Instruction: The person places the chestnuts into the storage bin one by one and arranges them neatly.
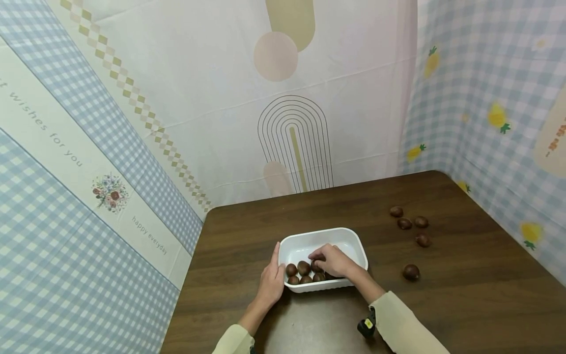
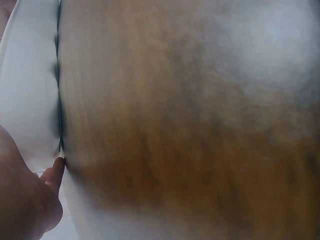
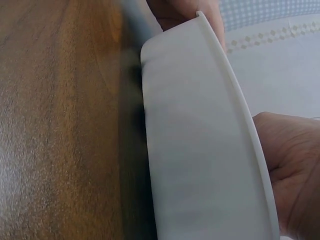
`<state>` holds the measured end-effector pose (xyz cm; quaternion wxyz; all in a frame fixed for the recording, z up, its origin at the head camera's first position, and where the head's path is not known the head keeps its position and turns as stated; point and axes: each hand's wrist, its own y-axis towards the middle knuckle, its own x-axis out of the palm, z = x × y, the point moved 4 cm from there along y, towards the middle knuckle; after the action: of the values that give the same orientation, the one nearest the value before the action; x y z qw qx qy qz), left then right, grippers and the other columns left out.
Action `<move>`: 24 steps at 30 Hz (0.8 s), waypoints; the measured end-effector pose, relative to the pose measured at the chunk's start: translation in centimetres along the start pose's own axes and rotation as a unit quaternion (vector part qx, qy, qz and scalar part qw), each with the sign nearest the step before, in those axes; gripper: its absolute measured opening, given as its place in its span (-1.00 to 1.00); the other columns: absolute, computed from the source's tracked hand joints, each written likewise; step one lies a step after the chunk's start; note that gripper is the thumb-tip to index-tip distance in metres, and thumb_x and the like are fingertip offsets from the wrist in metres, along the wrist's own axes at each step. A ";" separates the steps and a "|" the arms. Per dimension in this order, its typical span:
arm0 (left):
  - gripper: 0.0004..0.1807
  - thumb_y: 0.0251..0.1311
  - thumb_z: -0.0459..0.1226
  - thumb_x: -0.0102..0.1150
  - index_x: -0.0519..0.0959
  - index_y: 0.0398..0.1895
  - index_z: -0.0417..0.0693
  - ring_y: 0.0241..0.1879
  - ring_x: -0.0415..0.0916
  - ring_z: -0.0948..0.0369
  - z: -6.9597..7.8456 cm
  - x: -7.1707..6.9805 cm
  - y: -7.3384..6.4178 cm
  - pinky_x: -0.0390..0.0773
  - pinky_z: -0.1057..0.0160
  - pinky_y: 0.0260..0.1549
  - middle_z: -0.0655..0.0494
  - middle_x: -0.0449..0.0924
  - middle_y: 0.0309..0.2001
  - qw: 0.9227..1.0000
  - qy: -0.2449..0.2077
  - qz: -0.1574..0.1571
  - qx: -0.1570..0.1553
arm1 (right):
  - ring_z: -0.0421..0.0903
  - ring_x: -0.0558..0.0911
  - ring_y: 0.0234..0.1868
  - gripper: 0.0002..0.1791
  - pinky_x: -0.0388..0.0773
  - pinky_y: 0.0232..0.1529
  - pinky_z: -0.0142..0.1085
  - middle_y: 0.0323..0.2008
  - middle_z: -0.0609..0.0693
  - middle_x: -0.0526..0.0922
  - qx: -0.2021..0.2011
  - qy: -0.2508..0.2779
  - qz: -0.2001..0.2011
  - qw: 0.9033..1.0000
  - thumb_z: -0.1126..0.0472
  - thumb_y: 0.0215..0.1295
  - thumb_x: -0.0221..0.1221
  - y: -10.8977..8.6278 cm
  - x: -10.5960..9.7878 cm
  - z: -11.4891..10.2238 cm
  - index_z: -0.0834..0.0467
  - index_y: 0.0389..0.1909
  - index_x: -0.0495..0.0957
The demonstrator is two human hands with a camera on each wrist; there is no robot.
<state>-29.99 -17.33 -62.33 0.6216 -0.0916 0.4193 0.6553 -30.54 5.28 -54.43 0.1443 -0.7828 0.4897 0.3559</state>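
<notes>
A white rectangular dish (image 1: 323, 237) sits on the table with several glossy brown chestnuts (image 1: 303, 268) gathered along its near left part. Against the dish's left end lies my left hand (image 1: 270, 281), its fingers straight along the outer wall and the thumb at the rim. My right hand (image 1: 333, 260) reaches over the near rim into the dish, fingers bent down, and pinches a chestnut (image 1: 316, 266) partly hidden under the fingertips. In the right wrist view the dish wall (image 3: 200, 125) hides that hand's fingertips.
Several more chestnuts (image 1: 404, 223) lie loose on the brown wooden table (image 1: 460, 285) to the right, one chestnut (image 1: 411, 272) nearer the front. Patterned cloth hangs behind the table (image 1: 212, 128) and along both sides.
</notes>
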 end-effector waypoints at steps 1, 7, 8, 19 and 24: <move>-0.26 0.51 -0.29 -0.05 0.10 0.73 0.08 0.17 0.65 -0.17 -0.3 0.2 0.0 0.61 -0.20 0.06 -0.25 0.59 0.33 1.000 0.003 0.002 0.004 | 0.07 0.75 0.06 -0.74 0.62 0.15 0.00 -0.08 0.11 0.83 -0.001 -0.002 0.002 1.000 0.43 0.36 0.25 0.0 -0.1 0.0 0.34 0.00 0.78; -0.27 0.50 -0.27 -0.07 0.13 0.72 0.05 0.11 0.68 -0.18 0.1 -0.1 0.0 0.64 -0.16 -0.03 -0.31 0.62 0.27 0.999 -0.009 0.012 0.030 | 0.21 0.73 0.11 -0.70 0.64 0.14 0.05 0.04 0.25 0.77 -0.023 0.013 0.027 0.999 0.46 0.43 0.18 -0.2 -1.9 -0.1 0.41 0.10 0.71; -0.27 0.49 -0.28 -0.07 0.14 0.72 0.04 0.11 0.67 -0.20 0.5 -0.4 0.0 0.63 -0.19 -0.02 -0.33 0.62 0.26 0.999 -0.017 0.009 0.028 | 0.23 0.72 0.13 -0.70 0.64 0.14 0.06 0.07 0.27 0.76 -0.024 0.021 0.034 0.999 0.46 0.45 0.17 -0.3 -2.5 0.0 0.41 0.12 0.70; -0.28 0.49 -0.27 -0.07 0.15 0.71 0.01 0.08 0.68 -0.19 1.1 -0.9 0.1 0.64 -0.14 -0.04 -0.36 0.63 0.23 0.999 -0.023 0.007 0.027 | 0.27 0.67 0.22 -0.63 0.64 0.14 0.07 0.25 0.26 0.67 -0.014 0.065 0.127 0.990 0.38 0.54 0.18 -3.5 -11.5 3.0 0.30 0.29 0.64; -0.28 0.48 -0.25 -0.05 0.17 0.71 0.03 0.10 0.68 -0.19 1.7 -1.1 0.1 0.63 -0.18 -0.03 -0.34 0.63 0.23 0.999 -0.024 0.008 0.023 | 0.23 0.64 0.26 -0.58 0.68 0.04 -0.18 0.31 0.19 0.65 0.002 0.036 0.148 0.988 0.24 0.57 0.22 -6.7 -15.1 5.7 0.17 0.37 0.61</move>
<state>-29.14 -17.02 -60.47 0.6283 -0.0581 0.4193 0.6527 -31.16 21.76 -48.75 0.0741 -0.7137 0.6057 0.3439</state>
